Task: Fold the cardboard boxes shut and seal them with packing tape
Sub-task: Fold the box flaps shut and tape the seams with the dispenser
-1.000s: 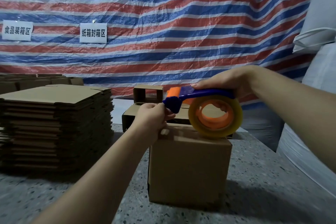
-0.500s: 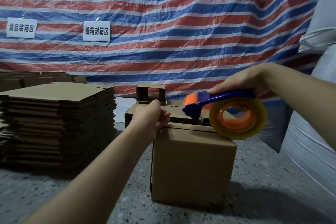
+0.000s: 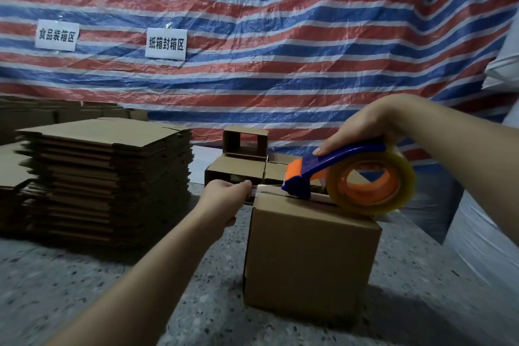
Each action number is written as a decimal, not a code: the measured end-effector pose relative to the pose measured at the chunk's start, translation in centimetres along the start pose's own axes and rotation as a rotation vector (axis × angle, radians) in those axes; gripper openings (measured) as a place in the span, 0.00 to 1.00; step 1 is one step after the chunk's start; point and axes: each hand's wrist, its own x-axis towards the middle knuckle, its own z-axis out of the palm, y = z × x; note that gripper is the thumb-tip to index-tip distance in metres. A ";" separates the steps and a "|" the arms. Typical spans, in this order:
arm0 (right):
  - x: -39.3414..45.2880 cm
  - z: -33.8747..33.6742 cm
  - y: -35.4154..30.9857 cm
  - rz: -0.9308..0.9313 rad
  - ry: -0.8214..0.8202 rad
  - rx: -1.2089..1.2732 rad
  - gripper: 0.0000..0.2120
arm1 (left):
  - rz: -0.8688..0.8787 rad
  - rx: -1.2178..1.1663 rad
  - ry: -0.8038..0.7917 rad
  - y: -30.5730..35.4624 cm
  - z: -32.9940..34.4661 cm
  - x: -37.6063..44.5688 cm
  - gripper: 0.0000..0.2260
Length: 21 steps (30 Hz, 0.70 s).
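Head: tape dispenser (image 3: 348,174) pulled farther right along box (image 3: 309,255); left hand (image 3: 224,196) pinning tape end.

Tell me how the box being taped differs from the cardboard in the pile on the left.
The box being taped stands assembled as a cube, while the pile on the left is flattened sheets lying stacked. The box stands alone under the tape dispenser, with the left hand pinching tape at its far edge; nobody touches the pile. Both are plain brown cardboard on the same speckled table.
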 end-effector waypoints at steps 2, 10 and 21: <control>0.1 0.1 -0.3 0.008 0.009 -0.021 0.36 | 0.000 -0.024 0.004 -0.4 -0.1 0.2 0.11; 0.4 0.4 -0.9 0.012 0.036 -0.020 0.36 | -0.014 -0.085 -0.056 -2.1 1.2 -0.8 0.13; 0.3 0.7 -0.9 -0.002 -0.009 0.027 0.30 | -0.236 -0.075 -0.173 -4.0 1.4 -0.8 0.26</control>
